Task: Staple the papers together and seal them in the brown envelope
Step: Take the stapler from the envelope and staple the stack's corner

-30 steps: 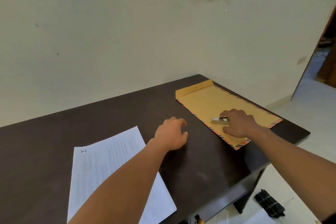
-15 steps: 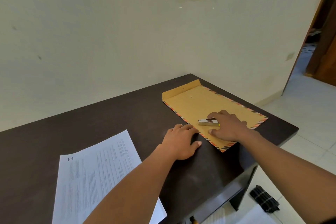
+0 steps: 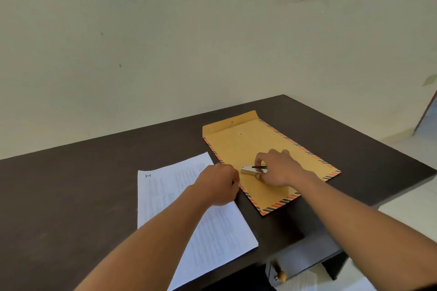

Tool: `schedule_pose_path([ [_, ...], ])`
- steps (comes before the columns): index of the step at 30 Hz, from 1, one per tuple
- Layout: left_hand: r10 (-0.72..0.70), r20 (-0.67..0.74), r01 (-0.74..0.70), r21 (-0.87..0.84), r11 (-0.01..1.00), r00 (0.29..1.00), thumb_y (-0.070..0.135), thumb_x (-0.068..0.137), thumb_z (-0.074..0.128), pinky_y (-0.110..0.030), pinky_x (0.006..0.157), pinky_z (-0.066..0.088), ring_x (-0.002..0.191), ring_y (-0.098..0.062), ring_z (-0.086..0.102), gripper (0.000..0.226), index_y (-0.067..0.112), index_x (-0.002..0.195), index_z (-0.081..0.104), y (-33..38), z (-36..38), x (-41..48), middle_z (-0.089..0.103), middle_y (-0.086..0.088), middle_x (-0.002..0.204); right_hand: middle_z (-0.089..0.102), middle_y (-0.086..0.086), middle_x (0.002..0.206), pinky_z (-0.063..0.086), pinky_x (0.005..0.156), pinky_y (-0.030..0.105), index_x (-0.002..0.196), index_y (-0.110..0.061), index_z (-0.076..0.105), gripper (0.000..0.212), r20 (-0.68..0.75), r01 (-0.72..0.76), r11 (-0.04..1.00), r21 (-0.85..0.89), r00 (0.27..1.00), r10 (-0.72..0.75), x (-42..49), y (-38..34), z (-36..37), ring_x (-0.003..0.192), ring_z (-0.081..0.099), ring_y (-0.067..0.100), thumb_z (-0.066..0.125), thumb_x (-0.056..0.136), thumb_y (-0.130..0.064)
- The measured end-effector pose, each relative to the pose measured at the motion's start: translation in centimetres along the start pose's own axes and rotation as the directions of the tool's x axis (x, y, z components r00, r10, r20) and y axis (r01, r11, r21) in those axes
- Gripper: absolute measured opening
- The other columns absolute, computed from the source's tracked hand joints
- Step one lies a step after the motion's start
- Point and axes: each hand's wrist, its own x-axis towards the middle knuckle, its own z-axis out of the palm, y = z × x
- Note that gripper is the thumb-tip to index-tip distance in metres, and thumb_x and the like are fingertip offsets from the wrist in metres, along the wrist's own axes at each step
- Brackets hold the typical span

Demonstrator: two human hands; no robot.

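The brown envelope [image 3: 238, 146] with a striped border lies flat on the dark table [image 3: 71, 196], flap open at the far end. A small silver stapler [image 3: 247, 169] sits on it, and my right hand [image 3: 281, 170] grips the stapler's rear end. White printed papers [image 3: 165, 196] lie just left of the envelope. My left hand [image 3: 220, 184] is over the papers' right edge with its fingers curled against the envelope's left border. Whether those fingers pinch anything is hidden.
A pale wall runs close behind the table. The table's right and front edges drop to a tiled floor [image 3: 406, 208]. A dark drawer with a round knob [image 3: 281, 275] sits under the front edge, below the envelope.
The envelope has slid left across the table and now lies beside the papers. My left hand went from lying flat on the table to curled at the envelope's edge. My right hand stays on the stapler.
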Motion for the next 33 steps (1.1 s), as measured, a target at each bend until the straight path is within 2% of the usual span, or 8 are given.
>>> schedule_pose_path([
  [6,-0.039,-0.022,0.037,-0.111,0.993,0.999,0.027,0.094,0.055,-0.034,0.089,0.055,0.102,-0.018,0.062,0.025,0.022,0.112,0.072,-1.0,-0.3,-1.6,0.069,0.002,0.114,0.054,0.001,0.127,0.046,0.096,0.042,0.12,-0.035,0.056,0.032,0.021,0.007,1.0,-0.005,1.0,-0.007,-0.4,-1.6,0.1,0.12,0.044,0.029,0.063,0.089,-0.041],
  [10,-0.038,-0.109,0.019,-0.164,0.986,0.993,0.03,0.096,0.057,-0.026,0.092,0.047,0.113,-0.014,0.058,0.024,0.023,0.115,0.069,-1.4,-0.7,-2.3,0.066,0.006,0.124,0.06,-0.004,0.121,0.047,0.092,0.043,0.112,-0.031,0.06,0.025,-0.013,-0.015,1.0,-0.016,1.0,0.015,-0.3,-2.0,-0.8,0.111,0.053,0.022,0.065,0.087,-0.036],
  [13,-0.09,-0.214,0.053,-0.173,0.984,0.973,0.036,0.095,0.057,-0.029,0.097,0.046,0.117,-0.012,0.056,0.024,0.027,0.114,0.068,-3.1,-2.1,-3.4,0.063,0.008,0.127,0.062,-0.005,0.117,0.048,0.089,0.042,0.105,-0.029,0.059,0.022,-0.061,0.015,1.0,0.013,0.998,-0.014,0.6,-4.0,-1.6,0.105,0.056,0.02,0.066,0.086,-0.038],
  [18,-0.377,-0.335,0.33,-0.189,0.925,0.864,0.038,0.094,0.057,-0.036,0.096,0.051,0.116,-0.016,0.056,0.034,0.025,0.125,0.061,-9.8,-5.3,-6.3,0.059,0.003,0.13,0.064,-0.004,0.109,0.049,0.086,0.039,0.107,-0.025,0.06,0.033,-0.113,0.127,0.99,0.059,0.986,-0.119,2.9,-11.4,-2.4,0.097,0.06,0.02,0.067,0.085,-0.049],
  [22,-0.706,-0.146,0.631,-0.351,0.692,0.693,0.049,0.086,0.065,-0.04,0.089,0.052,0.112,-0.024,0.057,0.062,0.019,0.136,0.044,-15.1,-5.9,-8.6,0.056,-0.005,0.129,0.067,0.001,0.097,0.053,0.084,0.041,0.1,-0.023,0.059,0.027,-0.124,0.202,0.972,0.121,0.975,-0.187,4.5,-16.6,-1.8,0.086,0.063,0.02,0.066,0.086,-0.043],
  [25,-0.774,-0.01,0.708,-0.398,0.584,0.633,0.056,0.078,0.073,-0.038,0.084,0.051,0.106,-0.022,0.057,0.075,0.017,0.135,0.041,-16.7,-5.6,-9.3,0.057,-0.003,0.125,0.066,0.004,0.096,0.056,0.081,0.042,0.103,-0.021,0.06,0.028,-0.082,0.224,0.96,0.17,0.974,-0.213,5.9,-19.0,-1.0,0.085,0.066,0.024,0.067,0.085,-0.041],
  [28,-0.789,0.01,0.734,-0.374,0.566,0.614,0.054,0.078,0.075,-0.032,0.073,0.044,0.092,-0.015,0.051,0.069,0.017,0.129,0.046,-16.9,-5.1,-8.8,0.054,0.001,0.111,0.067,0.005,0.094,0.057,0.077,0.041,0.102,-0.019,0.061,0.027,-0.045,0.245,0.952,0.184,0.97,-0.24,7.2,-20.3,0.3,0.082,0.066,0.022,0.067,0.085,-0.039],
  [33,-0.841,0.06,0.759,-0.469,0.452,0.538,0.035,0.081,0.079,-0.027,0.059,0.044,0.071,-0.012,0.056,0.037,0.012,0.099,0.057,-17.6,-4.6,-7.3,0.06,0.002,0.087,0.068,0.001,0.091,0.057,0.076,0.036,0.1,-0.019,0.062,0.024,0.003,0.247,0.959,0.14,0.968,-0.25,8.6,-21.2,2.5,0.08,0.066,0.018,0.068,0.088,-0.039],
])
